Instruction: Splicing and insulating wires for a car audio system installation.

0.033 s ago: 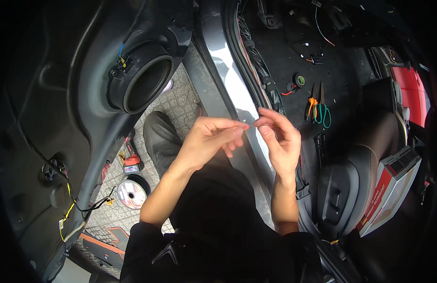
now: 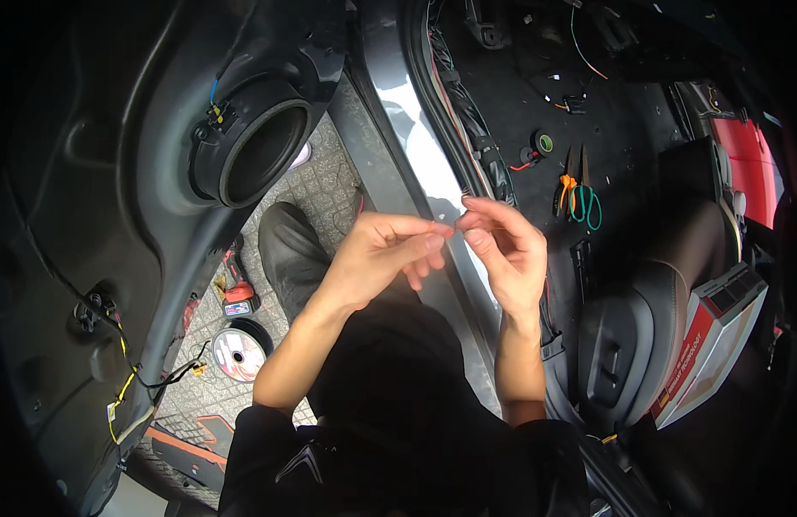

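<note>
My left hand point(image 2: 383, 258) is closed in a pinch, thumb against forefinger, over the silver door sill point(image 2: 424, 155) of a car. Facing it, my right hand point(image 2: 512, 258) has its thumb and fingertips drawn together, almost meeting the left fingertips. Something thin and reddish shows at the left fingertips, too small to name. Whatever sits between the two pinches is mostly hidden. A wiring harness point(image 2: 484, 151) runs along the sill beyond my right hand.
At left is the door panel with a round speaker ring point(image 2: 269, 151). A red-black power tool point(image 2: 238, 284) and a spool point(image 2: 240, 351) stand on the paving. Scissors point(image 2: 585, 202), orange-handled pliers point(image 2: 566, 189) and a tape roll point(image 2: 543, 143) lie on the car floor. A box point(image 2: 713, 345) rests by the seat point(image 2: 639, 336).
My right thumb and fingertips have come slightly closer to the left fingertips. The left hand keeps its pinch, and the surrounding view has shifted a little.
</note>
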Demonstrator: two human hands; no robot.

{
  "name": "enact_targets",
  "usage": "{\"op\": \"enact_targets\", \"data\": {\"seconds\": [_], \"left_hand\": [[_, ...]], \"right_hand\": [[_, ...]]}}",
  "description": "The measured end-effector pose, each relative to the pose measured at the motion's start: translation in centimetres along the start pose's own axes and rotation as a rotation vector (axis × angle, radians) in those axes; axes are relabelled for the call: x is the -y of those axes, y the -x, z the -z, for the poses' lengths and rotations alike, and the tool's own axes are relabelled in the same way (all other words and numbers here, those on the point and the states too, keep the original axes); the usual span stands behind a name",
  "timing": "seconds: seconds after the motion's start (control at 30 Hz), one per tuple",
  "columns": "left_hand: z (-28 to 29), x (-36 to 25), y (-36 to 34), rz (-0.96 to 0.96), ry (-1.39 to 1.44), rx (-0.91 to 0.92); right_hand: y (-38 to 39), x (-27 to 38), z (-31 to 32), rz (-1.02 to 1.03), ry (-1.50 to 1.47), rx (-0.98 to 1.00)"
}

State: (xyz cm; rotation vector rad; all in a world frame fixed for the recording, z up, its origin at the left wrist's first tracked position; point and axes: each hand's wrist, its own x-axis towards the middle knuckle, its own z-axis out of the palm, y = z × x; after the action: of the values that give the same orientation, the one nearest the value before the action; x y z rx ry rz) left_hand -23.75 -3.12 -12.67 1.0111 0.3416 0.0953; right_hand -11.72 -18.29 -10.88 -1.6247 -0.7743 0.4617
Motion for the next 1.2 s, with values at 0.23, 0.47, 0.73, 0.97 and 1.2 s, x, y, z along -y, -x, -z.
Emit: {"op": "enact_targets", "data": {"seconds": [0.23,0.47,0.73,0.97,1.2], "left_hand": [[-0.1,-0.1,-0.3,0.044,0.051,0.039],[-1.8,-0.1,-0.4,-0.074,-0.119,-0.029],[-2.9,-0.2,0.4,-0.11,-0.33,-0.028],[-3.2,-0.3,0.2,-0.153,-0.479,-0.031],[-3.3,0.7,-2.0,-0.133,0.116,-0.063]], "right_hand": [[-0.7,-0.7,1.0,0.426,0.325,-0.054],[0.0,0.7,2.2,0.845,0.647,0.025],[0.8,0.2,3.1,0.925,0.852,-0.112],[0.6,0.0,3.2,0.889,0.823,-0.253],[1.9,-3.9,0.3,-0.027,-0.362,-0.437]]}}
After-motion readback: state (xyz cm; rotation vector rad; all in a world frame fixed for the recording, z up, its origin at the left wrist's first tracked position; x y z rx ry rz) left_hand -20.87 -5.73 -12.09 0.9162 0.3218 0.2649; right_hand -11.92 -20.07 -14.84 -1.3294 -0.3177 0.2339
